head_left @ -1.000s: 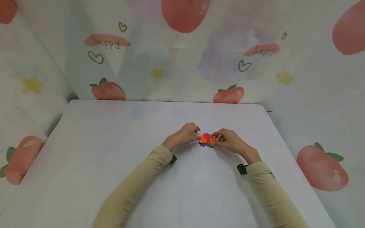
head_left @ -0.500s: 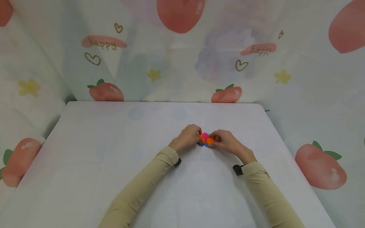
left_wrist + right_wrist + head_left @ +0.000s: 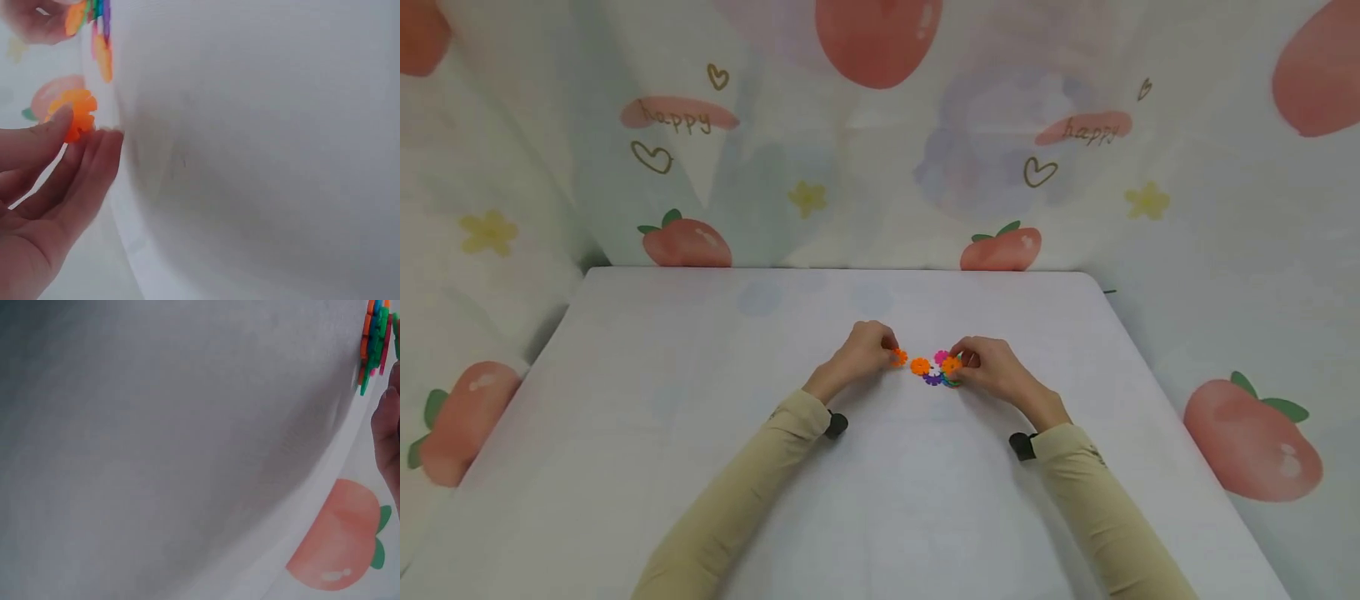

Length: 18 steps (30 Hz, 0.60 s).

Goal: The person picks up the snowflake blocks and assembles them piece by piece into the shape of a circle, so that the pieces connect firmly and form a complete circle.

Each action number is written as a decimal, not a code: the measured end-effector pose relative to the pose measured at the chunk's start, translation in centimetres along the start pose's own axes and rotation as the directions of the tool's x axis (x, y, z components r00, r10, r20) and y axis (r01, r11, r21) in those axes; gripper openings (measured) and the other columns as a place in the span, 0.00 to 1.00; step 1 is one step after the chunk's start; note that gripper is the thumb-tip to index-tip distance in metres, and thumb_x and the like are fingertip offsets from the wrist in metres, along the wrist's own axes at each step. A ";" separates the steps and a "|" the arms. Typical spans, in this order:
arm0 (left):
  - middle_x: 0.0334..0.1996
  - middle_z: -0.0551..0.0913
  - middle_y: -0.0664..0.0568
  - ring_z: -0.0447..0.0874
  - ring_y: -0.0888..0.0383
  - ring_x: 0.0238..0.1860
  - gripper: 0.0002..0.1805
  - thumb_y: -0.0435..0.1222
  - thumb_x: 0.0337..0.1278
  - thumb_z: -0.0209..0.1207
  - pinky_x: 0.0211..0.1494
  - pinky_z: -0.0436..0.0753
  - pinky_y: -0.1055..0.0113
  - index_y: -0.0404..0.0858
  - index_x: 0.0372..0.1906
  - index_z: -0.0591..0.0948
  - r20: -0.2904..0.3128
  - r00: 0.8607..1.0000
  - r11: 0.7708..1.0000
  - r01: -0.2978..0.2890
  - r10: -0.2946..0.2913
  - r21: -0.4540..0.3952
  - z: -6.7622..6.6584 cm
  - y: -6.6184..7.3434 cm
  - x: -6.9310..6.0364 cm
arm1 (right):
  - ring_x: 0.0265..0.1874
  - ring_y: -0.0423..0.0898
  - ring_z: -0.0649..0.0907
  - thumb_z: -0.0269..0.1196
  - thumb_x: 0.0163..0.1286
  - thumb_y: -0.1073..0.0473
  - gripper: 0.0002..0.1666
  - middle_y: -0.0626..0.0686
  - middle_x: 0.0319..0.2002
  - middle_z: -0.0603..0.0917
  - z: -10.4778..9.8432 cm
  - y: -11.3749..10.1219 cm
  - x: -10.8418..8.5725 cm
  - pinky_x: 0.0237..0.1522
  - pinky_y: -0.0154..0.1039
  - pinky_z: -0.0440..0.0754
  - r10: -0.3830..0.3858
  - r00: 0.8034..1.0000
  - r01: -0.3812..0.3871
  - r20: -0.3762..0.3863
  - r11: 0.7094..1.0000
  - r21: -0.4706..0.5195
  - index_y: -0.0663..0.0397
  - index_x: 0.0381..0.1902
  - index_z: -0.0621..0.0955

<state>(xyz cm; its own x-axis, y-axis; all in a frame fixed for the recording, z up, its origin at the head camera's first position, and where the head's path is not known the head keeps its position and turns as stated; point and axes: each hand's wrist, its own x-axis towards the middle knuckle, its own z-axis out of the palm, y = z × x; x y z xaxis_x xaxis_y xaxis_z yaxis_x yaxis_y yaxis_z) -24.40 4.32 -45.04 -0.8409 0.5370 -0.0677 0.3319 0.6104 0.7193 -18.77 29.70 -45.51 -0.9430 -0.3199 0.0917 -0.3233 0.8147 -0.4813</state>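
My left hand (image 3: 860,352) pinches an orange flower-shaped plastic disc (image 3: 81,112) between thumb and fingers, just above the white table and left of a small pile. In the pile lie another orange disc (image 3: 920,367), a purple disc (image 3: 932,380), a pink disc (image 3: 942,357) and some blue and green ones, partly overlapping. My right hand (image 3: 998,368) is at the pile's right side, its thumb and forefinger pinching an orange disc (image 3: 952,366). The right wrist view catches only part of that hand, beside stacked discs (image 3: 375,347) seen edge-on.
The white table (image 3: 820,500) extends around both arms, its far edge meeting a fabric backdrop (image 3: 880,167) printed with fruit, hearts and flowers. A dark wrist strap piece (image 3: 836,425) shows below the left cuff, and another one (image 3: 1022,446) by the right cuff.
My left hand reached into the pile, took hold of an orange disc and drew it leftward. My right hand closed in on an orange disc at the right side.
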 end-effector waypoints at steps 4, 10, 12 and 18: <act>0.36 0.87 0.43 0.85 0.55 0.31 0.05 0.25 0.63 0.63 0.37 0.87 0.70 0.29 0.42 0.86 -0.025 0.999 0.988 0.039 -0.043 -0.149 -0.9 -0.4 -1.5 | 0.32 0.45 0.80 0.75 0.62 0.64 0.12 0.53 0.34 0.85 0.2 -0.2 0.3 0.38 0.37 0.81 0.028 1.000 -0.028 -0.008 0.999 0.022 0.59 0.43 0.86; 0.37 0.89 0.43 0.89 0.55 0.30 0.08 0.27 0.62 0.67 0.44 0.90 0.61 0.29 0.45 0.87 -0.077 0.991 0.932 0.072 -0.106 -0.355 -1.9 -1.5 -3.8 | 0.34 0.47 0.82 0.73 0.65 0.66 0.09 0.54 0.36 0.86 0.2 -0.9 0.9 0.40 0.38 0.83 0.040 0.999 -0.040 -0.008 0.998 0.057 0.58 0.44 0.87; 0.38 0.90 0.43 0.90 0.55 0.31 0.09 0.27 0.62 0.67 0.45 0.90 0.58 0.29 0.45 0.87 -0.089 0.989 0.909 0.073 -0.120 -0.409 -2.1 -2.0 -4.5 | 0.35 0.48 0.82 0.72 0.66 0.66 0.09 0.53 0.36 0.87 0.1 -1.2 1.1 0.41 0.39 0.84 0.059 0.998 -0.059 0.001 0.996 0.070 0.58 0.44 0.87; 0.37 0.91 0.43 0.91 0.56 0.32 0.09 0.29 0.62 0.68 0.47 0.90 0.56 0.31 0.45 0.88 -0.127 0.984 0.889 0.056 -0.126 -0.455 -2.6 -2.8 -6.0 | 0.35 0.50 0.84 0.72 0.66 0.64 0.06 0.55 0.38 0.89 0.1 -2.3 1.8 0.40 0.42 0.85 0.060 0.998 -0.060 -0.004 0.996 0.064 0.60 0.40 0.88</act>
<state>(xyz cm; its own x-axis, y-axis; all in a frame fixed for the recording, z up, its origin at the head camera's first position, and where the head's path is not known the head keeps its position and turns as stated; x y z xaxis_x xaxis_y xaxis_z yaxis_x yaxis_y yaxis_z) -21.34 -2.13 -44.88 -0.9234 0.3775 -0.0699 0.0536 0.3072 0.9501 -19.73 27.18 -44.34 -0.9610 -0.2686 0.0663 -0.2608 0.7995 -0.5411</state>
